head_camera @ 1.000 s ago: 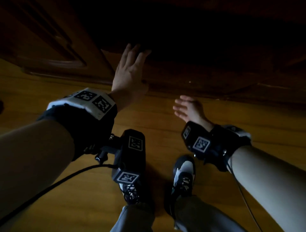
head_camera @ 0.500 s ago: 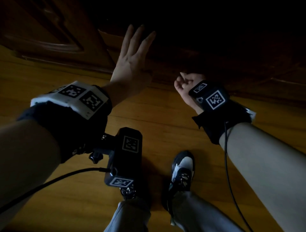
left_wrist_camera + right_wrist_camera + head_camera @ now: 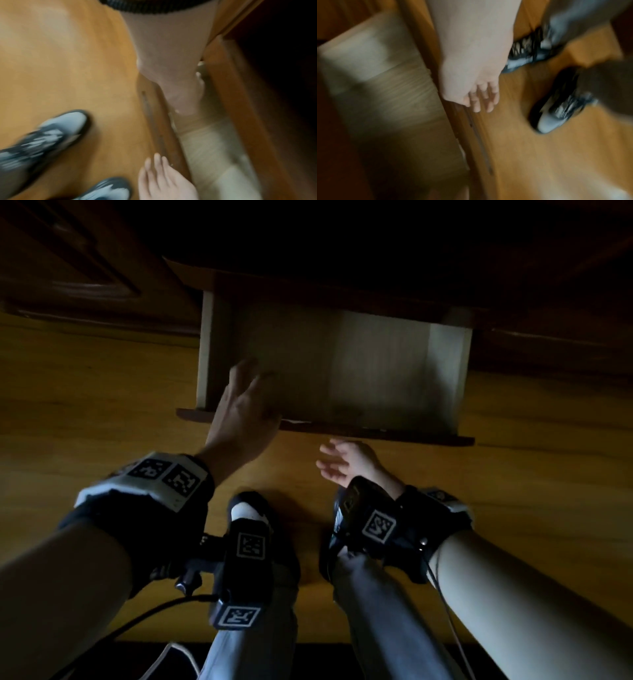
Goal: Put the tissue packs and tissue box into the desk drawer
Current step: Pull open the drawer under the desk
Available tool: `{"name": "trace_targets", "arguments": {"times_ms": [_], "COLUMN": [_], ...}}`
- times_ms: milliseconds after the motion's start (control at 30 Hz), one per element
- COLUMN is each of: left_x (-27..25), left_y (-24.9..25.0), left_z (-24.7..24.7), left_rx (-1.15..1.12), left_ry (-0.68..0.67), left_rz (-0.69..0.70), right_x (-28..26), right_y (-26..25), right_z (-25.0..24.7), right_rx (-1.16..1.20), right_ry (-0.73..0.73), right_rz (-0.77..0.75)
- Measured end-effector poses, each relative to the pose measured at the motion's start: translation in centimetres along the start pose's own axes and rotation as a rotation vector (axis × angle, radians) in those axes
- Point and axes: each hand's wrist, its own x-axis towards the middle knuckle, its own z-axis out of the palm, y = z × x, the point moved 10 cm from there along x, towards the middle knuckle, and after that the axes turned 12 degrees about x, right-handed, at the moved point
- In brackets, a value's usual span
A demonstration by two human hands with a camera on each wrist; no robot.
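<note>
drawer: desk drawer (image 3: 342, 371) pulled out, pale wood bottom bare, nothing inside as far as the dim light shows
left grip: left hand (image 3: 239, 412) fingers spread, laid over the drawer's front edge near its left corner, holding nothing
right grip: right hand (image 3: 346, 463) loose and relaxed, empty, just below the dark front panel, apart from it
tissue packs, tissue box: not in any view, location unknown; tabletop out of frame too
floor: wooden floor (image 3: 102, 405), two sneakers (image 3: 246, 508) under the arms
step: looks like drawer-open done, loading not yet started
next: likely lift gaze to find the tissues, take one, bring it over the open drawer
note: both wrist views blurred
</note>
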Motion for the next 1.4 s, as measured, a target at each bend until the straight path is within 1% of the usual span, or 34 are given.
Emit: {"name": "trace_targets", "arguments": {"times_ms": [67,100,167,233,300,333,367,433,467,533,600,667,733,833,933,1000,1033,1067,1100,1167,1233,1267,1300,1333,1400], "left_x": [-1.7,-2.1,-2.7,-2.7,-2.3,-2.0,-1.9,-1.5,-1.5,-1.7,-2.1,-2.9,-3.6,-4.8,-6.7,-8.1,-8.7,-9.3,-9.3,-9.1,-8.6,-8.8,-9.5,-9.9,-10.7], "left_y": [-0.9,-1.5,-2.1,-2.3,-2.1,-1.9,-1.9,-1.8,-1.8,-1.8,-1.8,-1.6,-2.0,-3.0,-3.4,-3.4,-3.2,-3.1,-2.7,-3.3,-1.9,-1.3,-1.6,-1.6,-0.9], "left_z": [1.3,1.5,1.4,1.5,1.8,2.1,2.5,2.8,2.9,3.0,3.3,3.7,4.2,5.7,7.2,7.7,7.9,7.8,7.6,7.2,7.1,7.2,7.2,7.1,6.1], "left_rx": [-0.011,-0.023,-0.035,-0.034,-0.027,-0.017,0.009,0.060,0.078,0.104,0.137,0.159,0.169,0.109,0.081,0.053,0.078,0.087,0.135,0.030,0.054,0.122,0.138,0.071,0.070], "left_ry": [-0.074,-0.087,-0.119,-0.170,-0.221,-0.249,-0.274,-0.291,-0.295,-0.303,-0.346,-0.408,-0.465,-0.564,-0.647,-0.689,-0.720,-0.736,-0.748,-0.759,-0.757,-0.787,-0.806,-0.803,-0.797], "left_rz": [-0.068,-0.107,-0.161,-0.182,-0.177,-0.175,-0.175,-0.176,-0.177,-0.176,-0.161,-0.145,-0.174,-0.227,-0.246,-0.287,-0.285,-0.304,-0.273,-0.383,-0.280,-0.193,-0.236,-0.303,-0.293], "right_x": [-2.1,-3.0,-4.4,-5.6,-6.3,-6.1,-5.8,-5.1,-4.9,-5.1,-5.7,-6.1,-6.5,-7.1,-7.8,-8.2,-8.4,-8.6,-8.7,-8.7,-8.7,-8.8,-9.0,-9.4,-10.5], "right_y": [0.0,-0.8,-3.9,-7.5,-10.2,-10.8,-10.9,-10.1,-9.6,-8.9,-8.5,-7.8,-6.8,-5.1,-3.5,-2.5,-2.2,-2.0,-1.8,-1.8,-1.7,-1.7,-1.6,-1.6,-1.9], "right_z": [-1.5,-2.5,-4.5,-5.7,-5.4,-5.2,-4.9,-4.5,-4.4,-3.9,-3.4,-3.4,-3.7,-4.4,-4.9,-5.2,-5.3,-5.3,-5.2,-5.1,-5.0,-5.0,-4.9,-4.7,-4.1], "right_rx": [-0.236,-0.346,-0.485,-0.622,-0.795,-0.857,-0.909,-1.051,-1.130,-1.230,-1.261,-1.284,-1.290,-1.231,-1.193,-1.215,-1.227,-1.236,-1.241,-1.225,-1.172,-1.129,-1.079,-1.029,-0.966], "right_ry": [0.016,0.048,0.166,0.264,0.286,0.278,0.269,0.268,0.280,0.316,0.327,0.314,0.284,0.241,0.231,0.239,0.240,0.230,0.212,0.171,0.131,0.109,0.087,0.066,0.020], "right_rz": [-0.011,-0.054,-0.210,-0.401,-0.539,-0.564,-0.554,-0.507,-0.508,-0.581,-0.639,-0.624,-0.551,-0.451,-0.431,-0.416,-0.410,-0.400,-0.373,-0.318,-0.252,-0.225,-0.197,-0.171,-0.137]}}
